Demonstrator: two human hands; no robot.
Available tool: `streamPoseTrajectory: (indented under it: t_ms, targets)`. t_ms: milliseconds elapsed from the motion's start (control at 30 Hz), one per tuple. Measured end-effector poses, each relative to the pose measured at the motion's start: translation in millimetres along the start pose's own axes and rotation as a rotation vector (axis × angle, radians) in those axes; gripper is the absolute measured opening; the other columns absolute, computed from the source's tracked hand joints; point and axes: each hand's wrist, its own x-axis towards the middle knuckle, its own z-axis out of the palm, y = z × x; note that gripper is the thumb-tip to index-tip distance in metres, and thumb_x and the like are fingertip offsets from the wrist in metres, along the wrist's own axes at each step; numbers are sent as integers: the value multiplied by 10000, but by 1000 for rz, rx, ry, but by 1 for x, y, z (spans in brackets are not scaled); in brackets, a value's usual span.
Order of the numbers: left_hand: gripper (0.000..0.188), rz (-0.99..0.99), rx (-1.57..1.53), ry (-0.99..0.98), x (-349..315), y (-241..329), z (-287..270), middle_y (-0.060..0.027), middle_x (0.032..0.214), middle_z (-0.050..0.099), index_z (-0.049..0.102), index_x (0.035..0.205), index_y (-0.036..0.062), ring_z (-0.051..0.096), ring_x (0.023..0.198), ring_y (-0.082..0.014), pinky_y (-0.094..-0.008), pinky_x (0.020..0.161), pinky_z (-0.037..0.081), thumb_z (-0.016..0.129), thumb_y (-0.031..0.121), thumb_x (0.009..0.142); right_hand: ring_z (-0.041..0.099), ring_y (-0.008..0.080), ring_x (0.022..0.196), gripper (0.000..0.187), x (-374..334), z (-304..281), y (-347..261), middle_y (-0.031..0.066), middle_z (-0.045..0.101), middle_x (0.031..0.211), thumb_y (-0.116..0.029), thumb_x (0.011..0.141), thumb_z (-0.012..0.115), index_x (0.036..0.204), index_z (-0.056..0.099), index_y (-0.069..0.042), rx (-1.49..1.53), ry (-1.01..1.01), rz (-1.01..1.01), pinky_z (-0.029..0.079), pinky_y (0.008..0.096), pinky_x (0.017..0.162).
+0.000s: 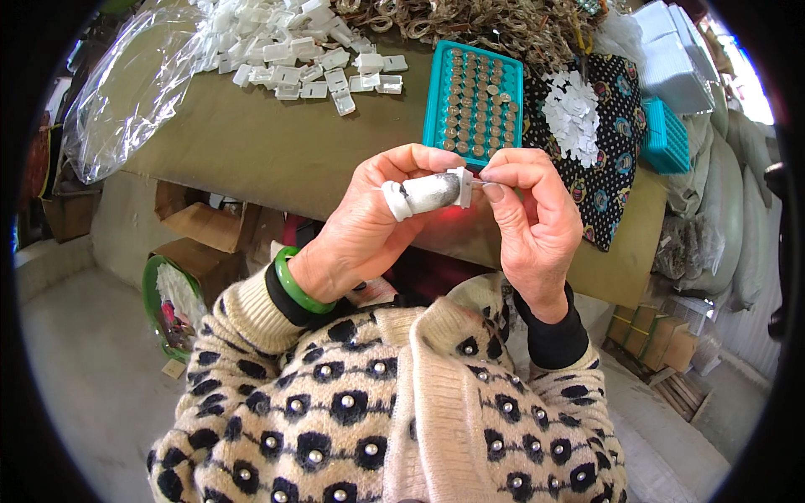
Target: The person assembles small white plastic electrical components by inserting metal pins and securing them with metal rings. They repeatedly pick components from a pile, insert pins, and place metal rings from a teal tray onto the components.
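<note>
Left hand (356, 214): narrow pinch on a small white piece (464, 186); thumb seems to wear a white cover (426, 194), smudged grey. Right hand (541, 222): fingertips closed on a thin rod (478, 182) at the white piece's right side; cannot tell whether it is seated.

Progress (judged): this pairing looks partway. Plenty remains loose: white parts (293, 54), round pieces (464, 123) in the teal tray (433, 101), a brown heap (457, 21). Cannot tell finished from unfinished.

Room: hands are raised near the surface's (251, 142) near edge. Tray sits just beyond the fingertips, limiting forward travel; patterned cloth (616, 151) lies right; bare surface opens left.
</note>
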Motion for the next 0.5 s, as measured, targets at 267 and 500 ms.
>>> streamPoseTrajectory:
  t_ms: [267, 500]
  targets:
    - [256, 35, 107, 24, -2, -2, -5, -57, 1086, 689, 652, 1094, 50, 660, 1013, -148, -321, 940, 528, 757, 129, 873, 616, 182, 796, 91, 3, 5, -3, 99, 631, 936, 65, 882, 656, 934, 606, 8, -307, -60, -233, 506, 279, 707]
    - [241, 72, 89, 22, -8, 7, -10, -60, 1065, 694, 658, 1074, 43, 661, 977, -128, -277, 894, 535, 759, 98, 861, 638, 274, 792, 198, 14, 4, -6, 135, 621, 905, 117, 782, 638, 933, 598, -5, -68, -162, -114, 530, 341, 726]
